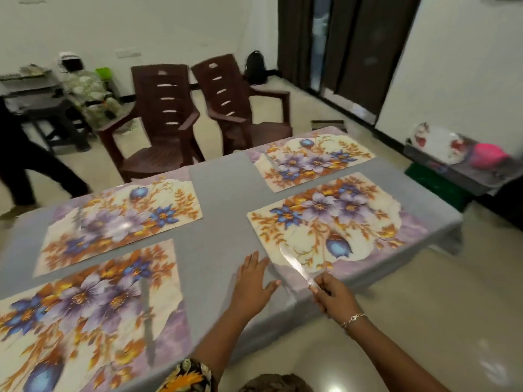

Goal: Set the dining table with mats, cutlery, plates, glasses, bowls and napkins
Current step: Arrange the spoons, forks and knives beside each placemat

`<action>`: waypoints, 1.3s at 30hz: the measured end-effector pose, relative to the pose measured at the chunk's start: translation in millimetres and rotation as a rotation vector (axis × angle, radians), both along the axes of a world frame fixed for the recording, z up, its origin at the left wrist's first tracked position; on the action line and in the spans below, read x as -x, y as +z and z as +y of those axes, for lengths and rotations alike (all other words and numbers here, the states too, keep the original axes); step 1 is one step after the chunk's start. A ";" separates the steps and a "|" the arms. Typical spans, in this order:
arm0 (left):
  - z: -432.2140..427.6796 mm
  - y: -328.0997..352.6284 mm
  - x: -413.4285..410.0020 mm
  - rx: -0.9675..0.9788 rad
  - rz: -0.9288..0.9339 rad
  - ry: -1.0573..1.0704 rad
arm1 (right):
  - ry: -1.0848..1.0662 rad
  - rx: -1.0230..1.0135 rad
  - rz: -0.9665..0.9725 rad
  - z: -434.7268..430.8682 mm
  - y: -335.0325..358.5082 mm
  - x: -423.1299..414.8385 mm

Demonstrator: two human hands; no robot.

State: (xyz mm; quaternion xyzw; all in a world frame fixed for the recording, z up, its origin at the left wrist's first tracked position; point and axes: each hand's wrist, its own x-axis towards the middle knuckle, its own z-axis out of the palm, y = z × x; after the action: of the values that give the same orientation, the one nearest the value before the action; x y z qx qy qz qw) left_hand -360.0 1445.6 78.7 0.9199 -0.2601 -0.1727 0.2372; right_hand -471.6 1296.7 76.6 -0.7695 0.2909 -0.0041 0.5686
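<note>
Right grip (335,298): fingers clenched round the handle of a knife (294,267); a bracelet (352,319) sits on the wrist.
Blade: slants up and left over the near edge of the near right mat (334,222); whether it touches the mat I cannot tell.
Left grip (252,281): released, fingers straight, palm down on the grey cloth of the desk (223,193), just beside that mat's left edge.
Layout: 4 floral mats lie on the desk in 2 rows.
Beyond the far edge: 2 brown chairs (161,114).
Side shelf (452,171): white plates (435,142) with red print, well apart to the right.

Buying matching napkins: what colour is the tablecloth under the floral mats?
Plain grey fabric tablecloth, seen in the head view.
</note>
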 end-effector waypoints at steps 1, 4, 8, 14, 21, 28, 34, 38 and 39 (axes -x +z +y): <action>-16.3 0.0 2.1 0.004 0.001 -0.032 | -0.033 0.007 0.012 -13.8 -0.4 6.3; -63.4 -1.0 4.8 0.027 0.011 -0.114 | -0.130 0.055 0.036 -57.2 -0.9 22.5; -124.1 -4.5 2.3 0.079 0.011 -0.153 | -0.209 0.144 0.093 -119.4 0.5 29.2; -210.1 -7.6 -15.6 0.132 0.034 -0.166 | -0.240 0.321 0.162 -213.0 1.8 7.5; -280.7 -19.8 -39.9 -0.027 -0.035 -0.254 | -0.165 0.556 0.252 -283.5 -14.6 -41.5; -295.7 -26.9 -48.4 -0.197 -0.045 -0.301 | -0.006 0.666 0.303 -292.4 -34.6 -75.0; -295.0 -32.3 -47.5 -0.267 -0.069 -0.323 | 0.099 0.811 0.320 -296.8 -38.8 -75.2; -296.8 -33.1 -48.5 -0.275 -0.065 -0.320 | 0.209 0.918 0.324 -303.3 -40.1 -73.7; -296.8 -33.6 -48.3 -0.277 -0.062 -0.317 | 0.250 0.920 0.355 -304.7 -37.0 -73.0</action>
State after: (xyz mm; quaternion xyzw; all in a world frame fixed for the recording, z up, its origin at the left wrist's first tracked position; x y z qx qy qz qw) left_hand -311.7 1148.7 45.1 0.8962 -0.3823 -0.2136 0.0703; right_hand -398.6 992.0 39.7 -0.9580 0.2569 0.0669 0.1086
